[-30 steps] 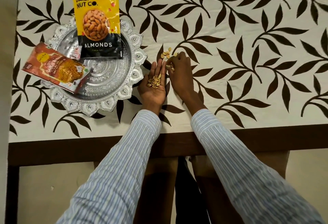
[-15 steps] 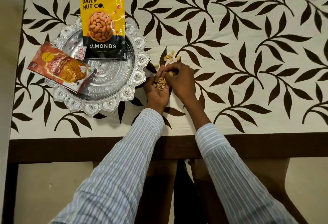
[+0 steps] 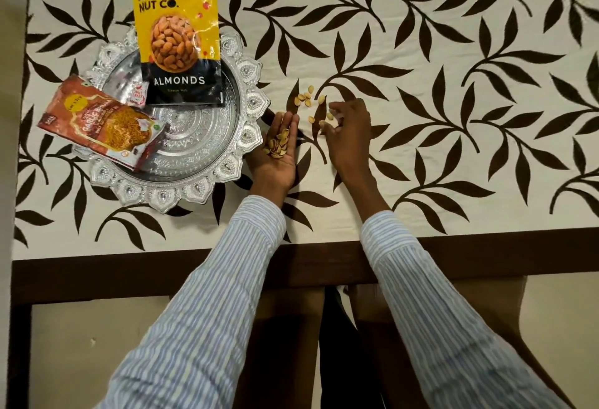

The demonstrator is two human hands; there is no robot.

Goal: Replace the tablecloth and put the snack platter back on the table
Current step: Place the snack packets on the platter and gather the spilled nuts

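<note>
A cream tablecloth (image 3: 405, 182) with dark leaf print covers the table. On its left sits an ornate silver platter (image 3: 201, 149) bearing a yellow almonds packet (image 3: 177, 36) and an orange-red snack packet (image 3: 103, 123). My left hand (image 3: 278, 152) lies palm up beside the platter's right rim, cupping a small pile of nut shells (image 3: 277, 148). Several more loose shells (image 3: 308, 101) lie scattered on the cloth just beyond. My right hand (image 3: 348, 136) rests palm down to their right, its fingertips curled among the nearest shells.
The cloth's dark brown border (image 3: 324, 263) runs along the near table edge, with pale floor (image 3: 97, 344) below. A small white sachet (image 3: 137, 94) lies on the platter between the two packets.
My right hand has moved off my left palm and back to the loose shells on the cloth. My left hand stays cupped, palm up, with the shells in it.
</note>
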